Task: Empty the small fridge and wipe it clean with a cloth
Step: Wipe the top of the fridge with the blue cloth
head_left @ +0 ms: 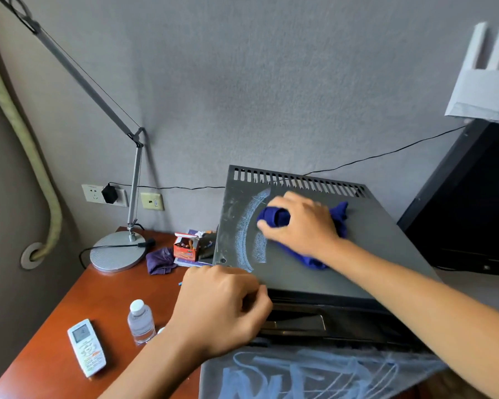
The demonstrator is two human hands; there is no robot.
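While the left hand (222, 309) rests curled at the near-left corner of the fridge (372, 240), its fingers bent in with nothing visibly held, it seems to steady the unit at the front edge. Nearest on the worktop (55, 318), to the left of that hand, lie a white remote (86, 347) and a small upright bottle (140, 322), well clear of the work. Farther in, the right hand (300, 223) presses down on a blue cloth (274, 216), part of it bunched under the fingers and the rest trailing out beneath the palm and wrist. The cloth lies flat on the fridge top, near its middle and just short of the vent slots (300, 181) along the back edge. A curved pale streak (247, 234) to the left of the cloth marks where dust remains beside a cleaner arc.

To do this step well, I judge the strokes should overlap and carry right out to that left edge and corner, with steady downward pressure and a fresh fold of cloth turned under once one side is soiled. Near the slots, wiping along them would likely avoid pushing dirt inside. Beyond, a lamp (118, 251) and a red box (186, 249) stand by the wall.
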